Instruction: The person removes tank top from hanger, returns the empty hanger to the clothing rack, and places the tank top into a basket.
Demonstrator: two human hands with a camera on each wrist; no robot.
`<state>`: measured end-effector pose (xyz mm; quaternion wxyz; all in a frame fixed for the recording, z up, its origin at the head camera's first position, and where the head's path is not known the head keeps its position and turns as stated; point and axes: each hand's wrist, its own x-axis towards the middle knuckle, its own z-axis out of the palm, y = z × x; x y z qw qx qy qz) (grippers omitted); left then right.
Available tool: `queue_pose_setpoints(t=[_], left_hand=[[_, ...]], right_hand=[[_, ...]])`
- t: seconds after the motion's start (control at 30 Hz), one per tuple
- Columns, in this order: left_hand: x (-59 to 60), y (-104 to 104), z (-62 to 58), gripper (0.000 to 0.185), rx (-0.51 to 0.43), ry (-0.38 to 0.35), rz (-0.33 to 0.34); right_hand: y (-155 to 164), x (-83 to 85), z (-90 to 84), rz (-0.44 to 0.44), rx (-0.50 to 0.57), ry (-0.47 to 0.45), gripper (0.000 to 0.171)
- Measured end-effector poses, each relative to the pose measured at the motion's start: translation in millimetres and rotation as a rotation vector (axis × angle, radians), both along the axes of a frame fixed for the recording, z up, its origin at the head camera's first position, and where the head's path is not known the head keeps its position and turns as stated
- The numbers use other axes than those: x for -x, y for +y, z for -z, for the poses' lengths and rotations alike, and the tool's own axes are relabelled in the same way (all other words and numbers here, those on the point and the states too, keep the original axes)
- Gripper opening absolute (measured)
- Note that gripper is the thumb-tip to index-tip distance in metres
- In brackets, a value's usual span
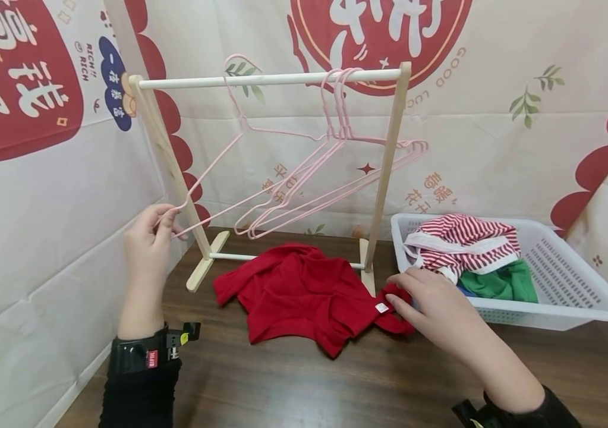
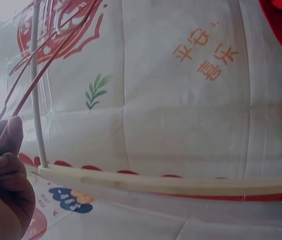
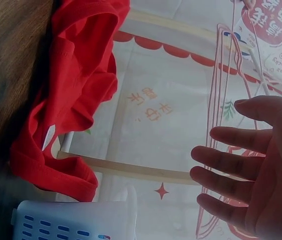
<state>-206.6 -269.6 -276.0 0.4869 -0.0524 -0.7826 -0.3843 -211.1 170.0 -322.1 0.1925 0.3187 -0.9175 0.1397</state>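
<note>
My left hand (image 1: 167, 217) pinches the lower corner of a pink wire hanger (image 1: 239, 122) that hangs at the left of the rack's white rod (image 1: 271, 79). In the left wrist view the fingers (image 2: 6, 150) hold the hanger wire (image 2: 61, 50). A crumpled red shirt (image 1: 304, 291) lies on the dark wooden table in front of the rack. My right hand (image 1: 400, 292) hovers with straight fingers at the shirt's right edge, beside its white label (image 1: 382, 307). The right wrist view shows that hand (image 3: 230, 165) open and holding nothing, with the red shirt (image 3: 76, 75) beyond it.
Several more pink hangers (image 1: 338, 113) hang at the rod's right end. A white plastic basket (image 1: 566, 297) at the right holds a red-and-white striped garment (image 1: 464, 241) and a green one (image 1: 501, 282). Printed cloth walls close in at the left and back.
</note>
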Motion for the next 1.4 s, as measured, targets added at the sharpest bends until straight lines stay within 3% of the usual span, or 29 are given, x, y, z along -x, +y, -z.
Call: queue_pose_setpoints(t=[0.33, 0.7, 0.8, 1.03, 1.4], left_hand=[[13.0, 22.1, -3.1, 0.019, 0.105, -0.029, 0.001], [24.0, 45.2, -5.8, 0.025, 0.198, -0.092, 0.065], [27.3, 49.7, -4.7, 0.023, 0.222, -0.077, 0.076], [33.6, 56.1, -2.7, 0.02, 0.264, -0.049, 0.055], [32.7, 61.6, 0.2, 0.024, 0.272, -0.152, 0.026]], right_hand=[[-10.0, 2.8, -0.1, 0.004, -0.016, -0.06, 0.021], [-11.6, 4.4, 7.8, -0.006, -0.049, -0.086, 0.024], [-11.5, 3.6, 8.7, -0.007, -0.044, -0.079, 0.024], [-12.4, 0.5, 7.8, -0.006, -0.047, -0.066, 0.025], [-14.2, 0.5, 11.4, 0.0, -0.072, -0.097, 0.027]])
